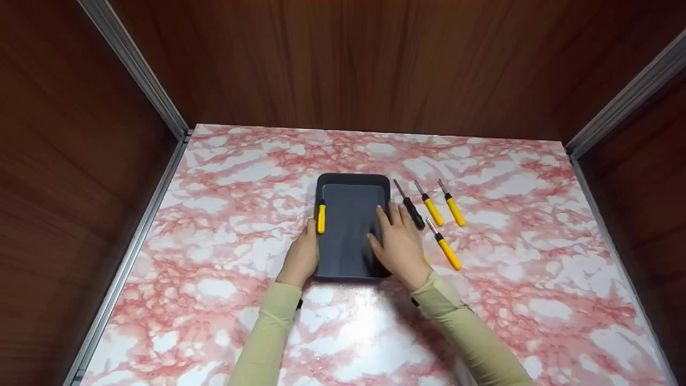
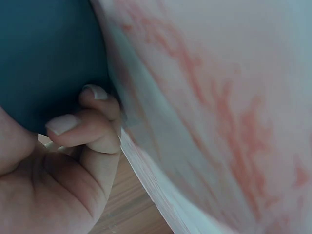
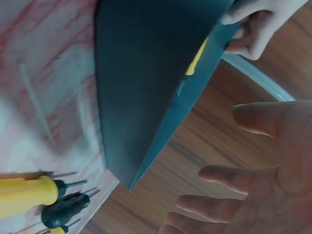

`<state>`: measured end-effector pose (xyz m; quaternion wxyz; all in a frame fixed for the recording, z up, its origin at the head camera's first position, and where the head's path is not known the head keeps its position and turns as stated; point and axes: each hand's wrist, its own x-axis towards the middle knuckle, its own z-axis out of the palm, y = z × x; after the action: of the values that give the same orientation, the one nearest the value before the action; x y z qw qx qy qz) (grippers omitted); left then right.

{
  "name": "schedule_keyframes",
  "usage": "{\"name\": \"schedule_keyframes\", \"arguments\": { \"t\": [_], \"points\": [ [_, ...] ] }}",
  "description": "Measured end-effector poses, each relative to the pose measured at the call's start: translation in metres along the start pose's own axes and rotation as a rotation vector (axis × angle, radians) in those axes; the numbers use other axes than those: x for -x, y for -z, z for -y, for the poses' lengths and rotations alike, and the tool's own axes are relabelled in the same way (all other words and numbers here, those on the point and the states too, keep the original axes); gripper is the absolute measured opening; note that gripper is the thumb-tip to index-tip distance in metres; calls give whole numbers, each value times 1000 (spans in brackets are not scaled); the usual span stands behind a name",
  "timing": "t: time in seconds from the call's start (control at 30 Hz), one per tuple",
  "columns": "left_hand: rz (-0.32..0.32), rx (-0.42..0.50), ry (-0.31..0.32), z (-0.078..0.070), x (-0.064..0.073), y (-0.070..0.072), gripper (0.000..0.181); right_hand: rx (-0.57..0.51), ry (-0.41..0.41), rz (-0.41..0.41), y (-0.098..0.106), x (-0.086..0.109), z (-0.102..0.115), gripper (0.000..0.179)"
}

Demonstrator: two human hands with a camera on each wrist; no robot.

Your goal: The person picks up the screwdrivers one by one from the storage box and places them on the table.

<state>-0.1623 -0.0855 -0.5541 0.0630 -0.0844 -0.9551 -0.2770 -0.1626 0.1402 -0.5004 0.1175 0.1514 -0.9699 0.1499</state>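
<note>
A dark grey rectangular tray (image 1: 351, 246) lies lengthwise in front of me. My left hand (image 1: 301, 254) grips its left side; in the left wrist view the curled fingers (image 2: 83, 131) touch the tray's wall (image 2: 53, 58). Inside, along the left wall, lies a yellow-handled screwdriver (image 1: 321, 219). My right hand (image 1: 401, 244) hovers by the tray's right rim, fingers spread and holding nothing, as the right wrist view confirms. Just beyond its fingertips is a black screwdriver (image 1: 412, 212).
Right of the tray lie yellow-handled screwdrivers: two farther back (image 1: 431, 209) and one nearer (image 1: 449, 254). A bit of yellow (image 1: 426, 260) shows beside the right wrist, mostly hidden. Brown wood-grain panels (image 1: 343, 64) enclose the red-and-white marbled table (image 1: 225, 230).
</note>
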Motion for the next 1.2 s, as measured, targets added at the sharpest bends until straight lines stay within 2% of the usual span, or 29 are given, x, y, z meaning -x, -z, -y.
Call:
{"name": "schedule_keyframes", "arguments": {
  "t": [0.53, 0.7, 1.0, 1.2],
  "points": [
    [4, 9, 13, 1, -1, -1, 31, 28, 53, 8, -4, -21, 21, 62],
    [-2, 2, 7, 0, -1, -1, 30, 55, 73, -4, -8, -27, 27, 62],
    [-10, -13, -16, 3, -1, -3, 33, 52, 89, 22, -18, -38, 41, 62],
    [6, -8, 1, 3, -2, -2, 31, 59, 109, 15, -23, -43, 46, 61]
  ]
}}
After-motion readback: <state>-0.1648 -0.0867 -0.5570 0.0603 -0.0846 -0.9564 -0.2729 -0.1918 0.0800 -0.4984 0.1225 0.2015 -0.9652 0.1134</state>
